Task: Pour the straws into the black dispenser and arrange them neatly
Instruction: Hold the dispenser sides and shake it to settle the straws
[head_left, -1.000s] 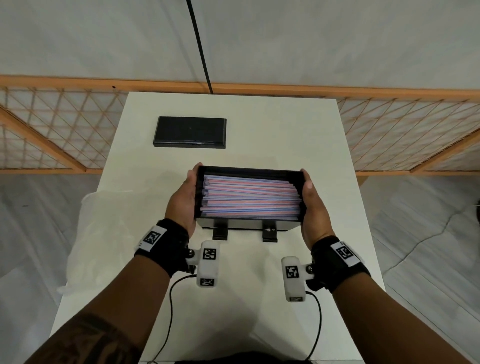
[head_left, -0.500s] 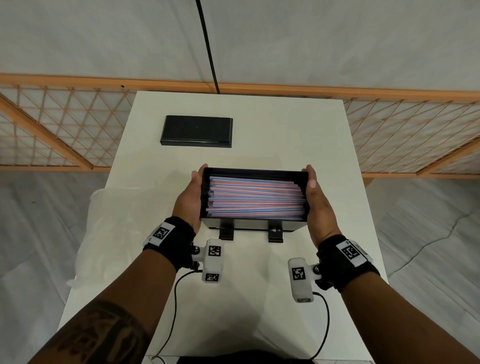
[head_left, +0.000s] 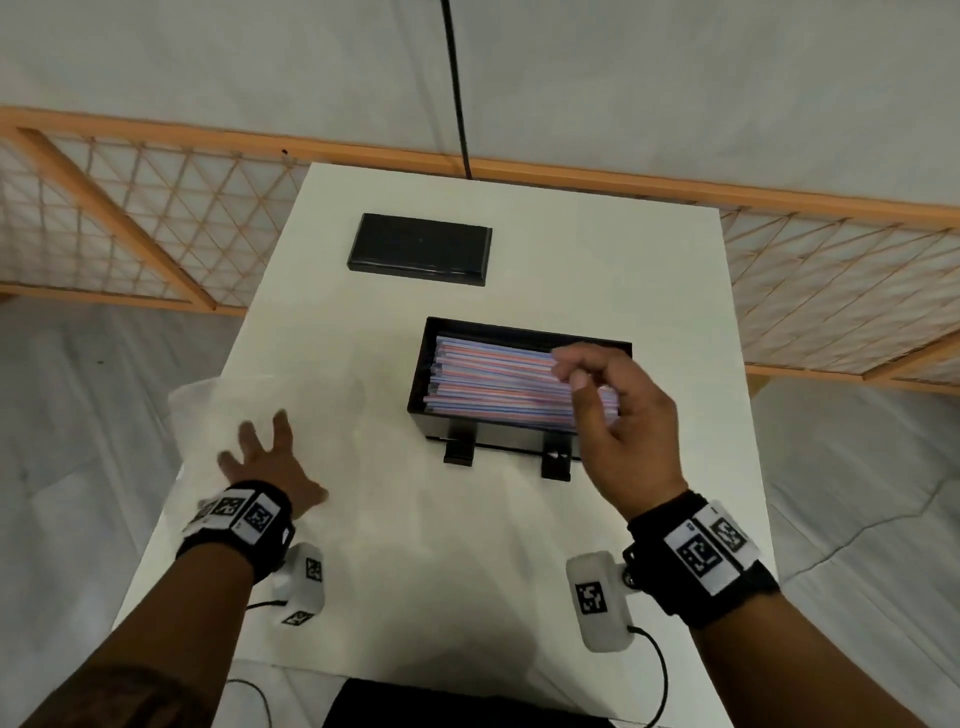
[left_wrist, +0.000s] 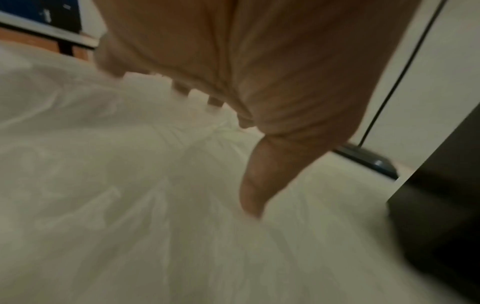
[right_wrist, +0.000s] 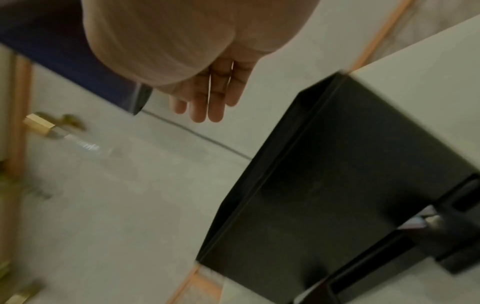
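Head view: black dispenser (head_left: 519, 441) sits on white table (head_left: 415, 545), pink-blue straws (head_left: 493, 384) stacked inside. Right hand (head_left: 623, 421) hovers above straws, fingers loosely curled, holding nothing. Left hand (head_left: 265, 462) spread wide over clear plastic bag (head_left: 208, 410).

A flat black lid (head_left: 421, 249) lies far-left on the white table (head_left: 519, 545); a crumpled clear plastic bag (head_left: 218, 415) lies near-left.

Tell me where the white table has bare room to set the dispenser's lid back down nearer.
Bare white table lies right of the flat black lid, and along the near edge below the black straw dispenser. The left side is crowded: a crumpled clear plastic bag under the left hand. The right hand hovers over the dispenser.
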